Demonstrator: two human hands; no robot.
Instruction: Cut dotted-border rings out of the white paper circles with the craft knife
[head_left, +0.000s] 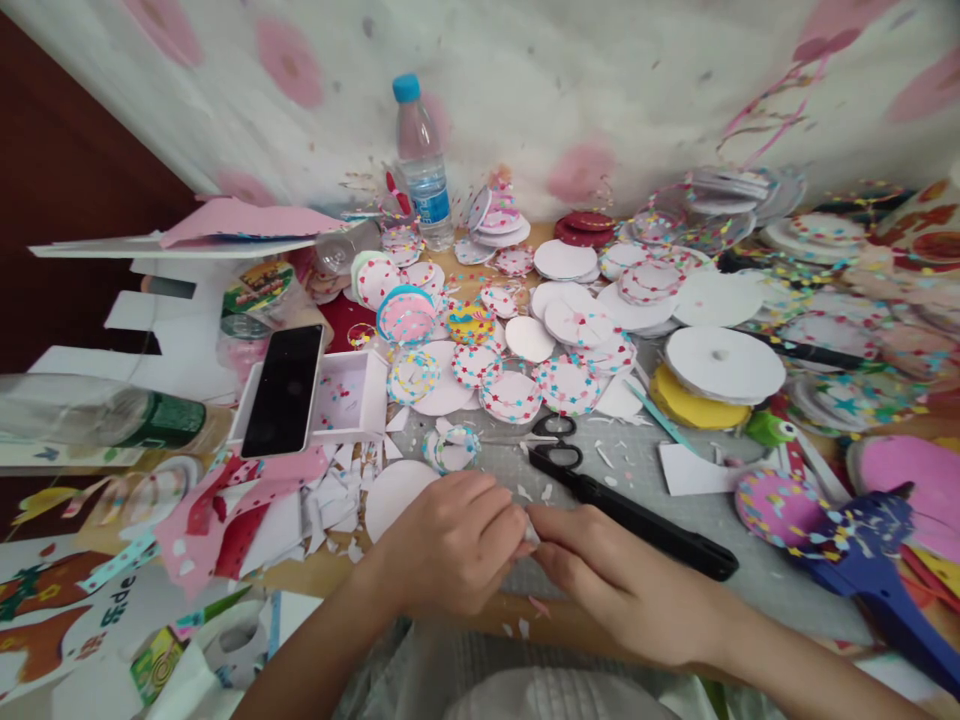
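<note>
My left hand and my right hand meet over the front edge of the table, fingertips pinched together. Between them shows a sliver of something small and white, mostly hidden by the fingers; I cannot tell what it is. A ring of paper trimmed with coloured stars lies just beyond my left hand, and a plain white paper disc to its left. Beyond my right hand rest black-handled scissors and a long black tool, both flat on the grey mat.
Star-trimmed paper discs crowd the table's middle and right. A phone lies across a white box. A water bottle stands at the back. A blue glue gun sits at right. Paper scraps litter the left.
</note>
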